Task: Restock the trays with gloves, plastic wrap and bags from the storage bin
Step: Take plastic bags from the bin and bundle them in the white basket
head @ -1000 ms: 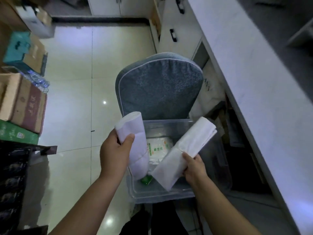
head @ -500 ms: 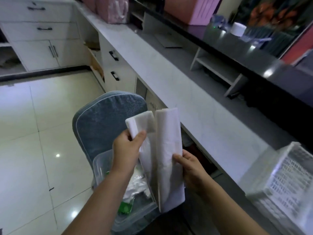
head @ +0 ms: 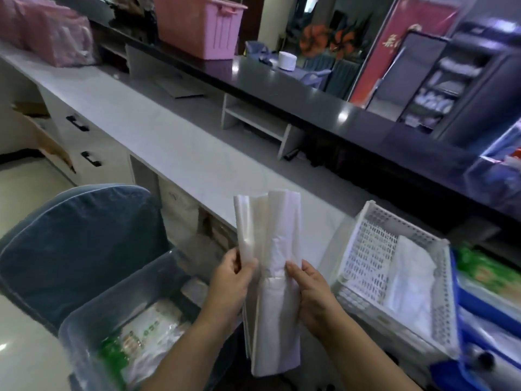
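Observation:
I hold two upright bundles of folded white plastic bags side by side in front of me. My left hand (head: 229,280) grips the left bundle (head: 246,221), and my right hand (head: 310,294) grips the right bundle (head: 282,306). They hang above the gap between the clear storage bin (head: 84,320) at lower left and the white perforated tray (head: 366,249) on the counter at right. The bin holds green-printed packets (head: 149,331). In the tray lies a white bag bundle (head: 408,280).
The bin rests on a blue-grey cushioned chair (head: 79,244). A long pale counter (head: 169,136) runs diagonally, with a dark raised ledge (head: 310,94) behind it carrying a pink basket (head: 197,26). A blue tray (head: 479,306) with green packets sits at far right.
My view swung from the bin on the chair up to the counter. Both hands lifted the two bag bundles out of the bin, brought them together and turned toward the white tray.

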